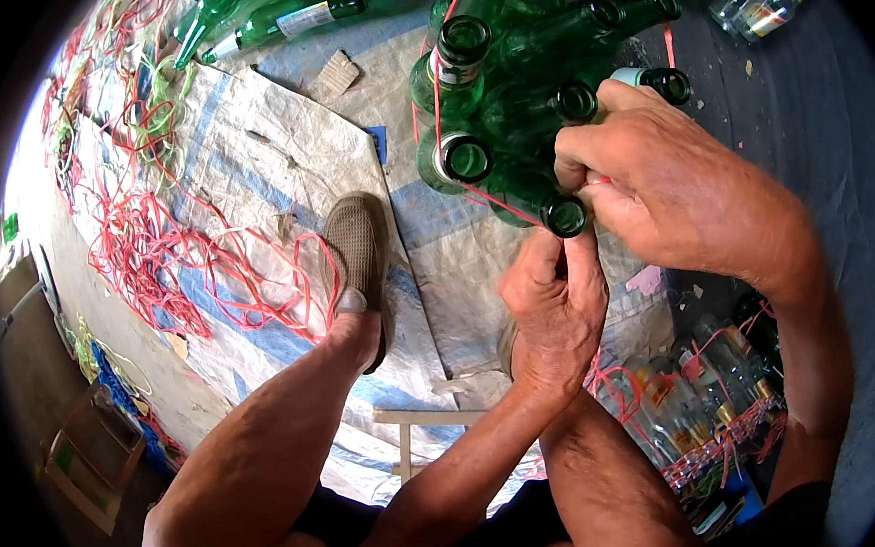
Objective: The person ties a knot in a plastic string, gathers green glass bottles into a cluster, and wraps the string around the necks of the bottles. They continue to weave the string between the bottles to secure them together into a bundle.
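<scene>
Several green glass bottles (523, 118) stand bunched together at the upper centre, with pink string (435, 83) running around their necks. My left hand (559, 301) is closed just below the nearest bottle neck (563, 216), fingertips pinched at the string. Above and to its right, my right hand (662, 174) is curled beside the bottle necks, with a bit of pink string showing between its thumb and fingers. Much of the string between the two hands is hidden.
Loose pink string (151, 251) lies tangled at the left beside my shoe (358, 253). More green bottles (292, 22) lie at the top left. Clear bottles (767, 8) lie at the top right, others (685, 389) at the lower right. A woven sheet (279, 133) covers the floor.
</scene>
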Tool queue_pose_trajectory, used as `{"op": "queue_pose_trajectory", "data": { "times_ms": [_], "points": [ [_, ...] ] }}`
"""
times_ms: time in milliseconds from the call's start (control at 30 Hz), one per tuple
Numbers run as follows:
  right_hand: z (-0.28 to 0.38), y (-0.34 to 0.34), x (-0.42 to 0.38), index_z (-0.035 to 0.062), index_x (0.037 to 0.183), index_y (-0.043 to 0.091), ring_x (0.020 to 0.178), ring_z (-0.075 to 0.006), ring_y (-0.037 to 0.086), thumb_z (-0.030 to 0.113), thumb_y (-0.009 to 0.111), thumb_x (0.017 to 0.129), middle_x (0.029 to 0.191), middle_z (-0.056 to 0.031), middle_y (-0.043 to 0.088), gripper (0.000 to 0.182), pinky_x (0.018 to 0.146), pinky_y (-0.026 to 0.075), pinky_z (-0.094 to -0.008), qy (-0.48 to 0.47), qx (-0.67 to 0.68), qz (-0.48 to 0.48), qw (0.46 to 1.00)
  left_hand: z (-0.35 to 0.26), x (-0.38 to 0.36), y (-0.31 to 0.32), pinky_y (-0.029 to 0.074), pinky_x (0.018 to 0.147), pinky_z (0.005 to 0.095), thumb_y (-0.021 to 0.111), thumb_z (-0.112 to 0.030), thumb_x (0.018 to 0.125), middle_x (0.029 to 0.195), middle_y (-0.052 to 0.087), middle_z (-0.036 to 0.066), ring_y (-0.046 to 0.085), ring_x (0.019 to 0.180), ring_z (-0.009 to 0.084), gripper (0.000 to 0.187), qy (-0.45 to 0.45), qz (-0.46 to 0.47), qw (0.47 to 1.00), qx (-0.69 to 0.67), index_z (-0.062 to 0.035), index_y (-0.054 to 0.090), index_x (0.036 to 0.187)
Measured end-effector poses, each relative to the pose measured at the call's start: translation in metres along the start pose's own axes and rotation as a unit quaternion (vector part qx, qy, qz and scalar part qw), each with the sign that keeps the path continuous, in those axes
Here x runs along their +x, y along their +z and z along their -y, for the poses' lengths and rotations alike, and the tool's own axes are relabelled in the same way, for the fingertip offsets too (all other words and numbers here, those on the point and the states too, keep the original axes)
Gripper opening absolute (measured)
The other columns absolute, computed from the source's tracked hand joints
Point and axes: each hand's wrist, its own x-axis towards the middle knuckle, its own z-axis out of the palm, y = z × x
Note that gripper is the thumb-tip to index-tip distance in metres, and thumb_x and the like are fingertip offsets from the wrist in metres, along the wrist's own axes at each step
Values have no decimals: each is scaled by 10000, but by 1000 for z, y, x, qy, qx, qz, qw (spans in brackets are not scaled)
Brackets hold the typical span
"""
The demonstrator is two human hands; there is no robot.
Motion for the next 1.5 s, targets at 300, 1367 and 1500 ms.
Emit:
{"op": "queue_pose_trajectory", "data": {
  "times_ms": [300, 1367, 1500],
  "points": [
    [8, 4, -5, 8, 891, 642, 770, -208, 546, -30, 644, 815, 758, -86, 590, 85, 704, 458, -331, 52, 86, -61, 993, -1, -6, 5, 420, 567, 283, 588, -94, 1064, 710, 540, 24, 477, 663, 79, 149, -62, 18, 995, -70, -1, 697, 1021],
    [26, 23, -13, -31, 1155, 567, 1021, -153, 673, 0, 618, 983, 1089, -140, 705, 182, 980, 519, -299, 160, 475, -360, 787, -8, -4, 12, 355, 559, 235, 571, -117, 1086, 709, 488, -72, 422, 646, 34, 216, -138, 78, 966, -206, 13, 740, 1118],
    [27, 31, -13, -38, 1167, 551, 1084, -186, 677, -25, 554, 993, 1144, -175, 704, 174, 1005, 522, -320, 134, 461, -387, 787, -9, -4, 14, 325, 555, 216, 553, -267, 1110, 701, 485, -77, 412, 626, 23, 339, -138, 70, 965, -211, 12, 743, 1081]
  ]
}}
